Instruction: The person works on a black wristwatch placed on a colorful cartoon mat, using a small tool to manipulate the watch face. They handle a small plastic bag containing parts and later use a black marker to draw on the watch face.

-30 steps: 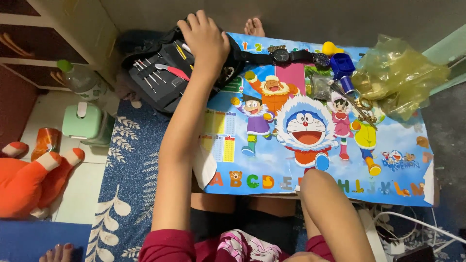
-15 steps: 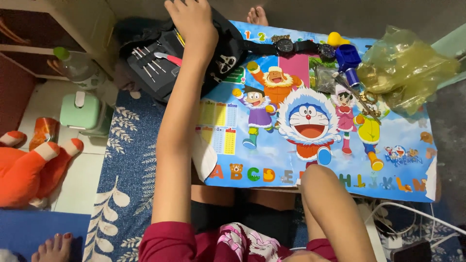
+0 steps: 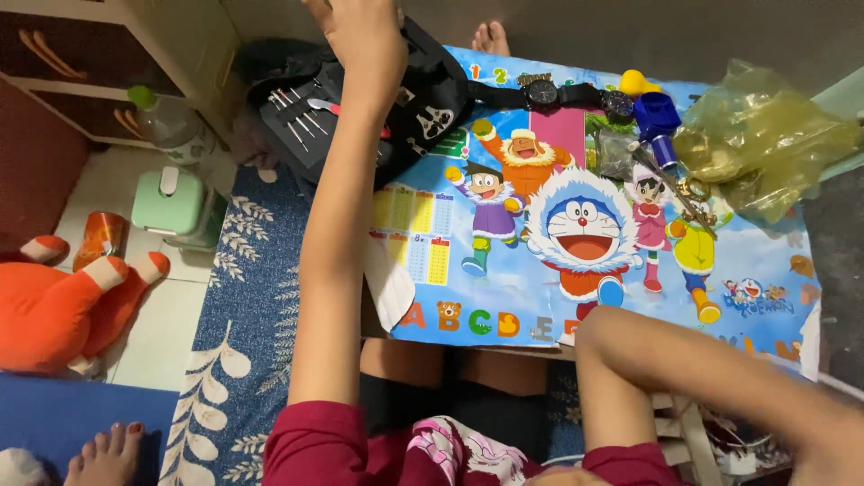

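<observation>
Nearest me, my right forearm lies bent across the low table's (image 3: 774, 297) near edge at about 5 o'clock; the right hand itself is out of frame, so I cannot tell how its fingers stand. Beyond it, the cartoon alphabet mat (image 3: 504, 270) covers the tabletop. My left arm runs straight up toward 12 o'clock, and the left hand (image 3: 364, 40) rests on the black tool pouch (image 3: 423, 108). The fingertips are cut off by the top edge, so whether they are spread or closed I cannot tell. The pouch lies directly under that hand, its long axis slanting from 10 to 4 o'clock, so the left hand is far nearer. I count one pouch with several thin metal tools (image 3: 292, 112) at 9 o'clock of the wrist, two wristwatches (image 3: 544, 93) at 3 o'clock, one blue cylinder (image 3: 655, 117), and one crumpled yellow bag (image 3: 765, 144) farthest right.
</observation>
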